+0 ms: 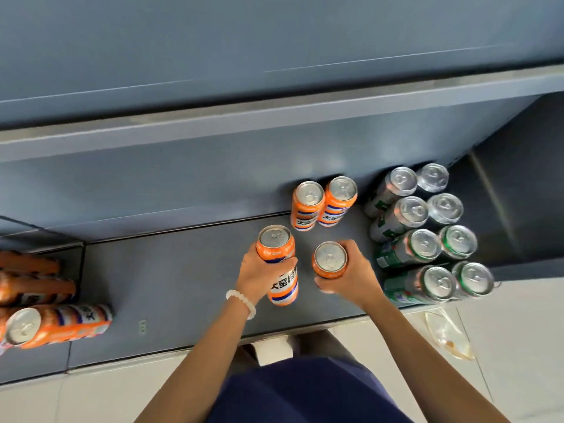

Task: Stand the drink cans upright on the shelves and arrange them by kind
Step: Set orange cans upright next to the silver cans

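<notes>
Head view: two orange cans gripped over the bottom shelf

Head camera looks steeply down on a person in dark blue clothing standing on a pale tiled floor [518, 346], where a clear plastic wrapper [448, 338] lies just right of the right forearm. Both bare arms reach forward over the grey bottom shelf [183, 279]. The left hand [262, 273], a white bead bracelet [242, 302] on its wrist, has its fingers curled round the side of an orange can [279, 264], lid up, leaning a little toward the camera. Just beside it, the right hand [351, 277] grips a second orange can [330, 260] near its top, thumb on the near side and fingers wrapped round the far side; whether either can's base touches the shelf cannot be told.

At the left edge of the shelf, well apart from the hands, several orange cans lie on their sides, the nearest fallen can [58, 325] showing its lid to the camera. To the right of the hands, green and silver cans [427, 245] stand upright in two rows running from the shelf's front edge to its back. Farther in, two more orange cans [323, 204] stand upright, touching each other, close to the back panel. Above them runs the front lip of the upper shelf [274, 116], grey and slightly blurred.
</notes>
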